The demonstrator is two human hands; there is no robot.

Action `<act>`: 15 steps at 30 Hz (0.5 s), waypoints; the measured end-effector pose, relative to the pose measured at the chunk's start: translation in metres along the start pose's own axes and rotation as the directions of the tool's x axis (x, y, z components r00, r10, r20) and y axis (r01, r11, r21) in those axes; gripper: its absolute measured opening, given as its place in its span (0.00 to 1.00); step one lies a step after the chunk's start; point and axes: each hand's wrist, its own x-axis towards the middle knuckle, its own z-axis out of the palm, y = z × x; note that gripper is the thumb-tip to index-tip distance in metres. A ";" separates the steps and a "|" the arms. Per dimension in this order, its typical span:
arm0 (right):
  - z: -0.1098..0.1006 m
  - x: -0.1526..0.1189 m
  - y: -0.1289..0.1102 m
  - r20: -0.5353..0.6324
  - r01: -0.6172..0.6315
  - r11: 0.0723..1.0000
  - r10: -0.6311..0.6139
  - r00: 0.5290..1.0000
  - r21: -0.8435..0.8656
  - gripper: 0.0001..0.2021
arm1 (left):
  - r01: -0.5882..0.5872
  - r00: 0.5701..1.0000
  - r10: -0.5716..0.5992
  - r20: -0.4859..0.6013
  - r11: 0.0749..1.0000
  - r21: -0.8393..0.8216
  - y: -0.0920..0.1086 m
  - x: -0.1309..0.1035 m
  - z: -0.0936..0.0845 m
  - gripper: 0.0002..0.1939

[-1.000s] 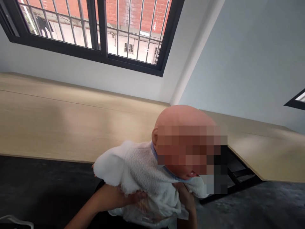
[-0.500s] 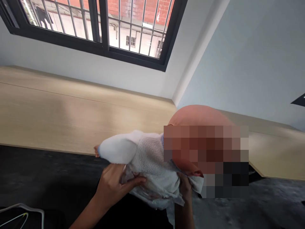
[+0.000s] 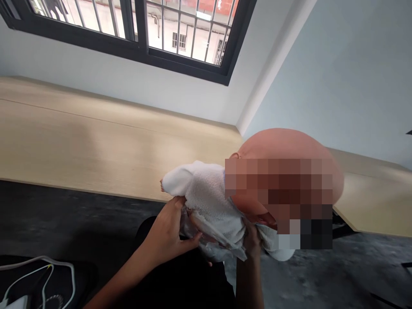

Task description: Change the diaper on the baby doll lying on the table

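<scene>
A bald baby doll (image 3: 289,143) lies sideways over my lap, its face hidden by blurred squares. It wears a white fleecy top (image 3: 214,191), and the tips of its small hand show at the end of one sleeve. My left hand (image 3: 169,229) grips the open lower edge of the top, fingers at the fabric and thumb lower down. Beneath that edge the doll's body shows partly, with crinkled clear plastic (image 3: 215,251) around it. My right hand (image 3: 252,240) is closed on the top's fabric just under the doll's chin; its fingertips are hidden.
A pale wooden table (image 3: 80,141) runs along the wall beneath a barred window (image 3: 141,53). At the lower left, white cables (image 3: 45,266) lie on a dark surface. Grey floor (image 3: 309,279) shows at the right.
The doll's sleeved arm and my left hand have shifted right. The head sits a little higher and further right, and the whole view has tilted down slightly. Both hands keep their hold.
</scene>
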 end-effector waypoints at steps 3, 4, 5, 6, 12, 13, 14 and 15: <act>0.004 -0.002 -0.004 -0.029 -0.057 0.997 0.058 0.998 0.053 0.21 | 0.003 1.000 -0.003 0.027 1.000 0.004 0.001 0.002 -0.002 0.39; 0.005 -0.002 -0.006 -0.027 -0.058 0.996 0.060 0.998 0.069 0.22 | 0.003 0.999 -0.003 0.037 1.000 0.006 0.001 0.002 -0.003 0.39; 0.006 -0.002 -0.008 -0.026 -0.044 0.996 0.046 0.999 0.080 0.23 | 0.001 0.999 -0.001 0.046 1.000 0.005 0.001 0.003 -0.004 0.38; 0.007 -0.002 -0.009 -0.026 -0.020 0.996 0.023 0.999 0.084 0.24 | -0.002 0.999 0.002 0.054 1.000 0.003 0.001 0.003 -0.004 0.38; 0.015 -0.002 -0.014 -0.069 -0.092 0.968 0.111 0.991 0.233 0.27 | 0.016 0.997 -0.016 0.079 1.000 0.004 0.000 0.002 -0.003 0.43; 0.015 -0.002 -0.014 -0.069 -0.105 0.960 0.127 0.990 0.258 0.26 | 0.023 0.996 -0.023 0.082 1.000 -0.003 0.000 0.002 -0.003 0.44; 0.015 -0.002 -0.014 -0.063 -0.106 0.959 0.126 0.990 0.264 0.24 | 0.029 0.996 -0.028 0.084 1.000 -0.011 0.000 0.002 -0.002 0.44; 0.015 -0.002 -0.015 -0.055 -0.096 0.963 0.114 0.992 0.253 0.23 | 0.033 0.996 -0.031 0.089 0.999 -0.022 -0.001 0.002 -0.002 0.43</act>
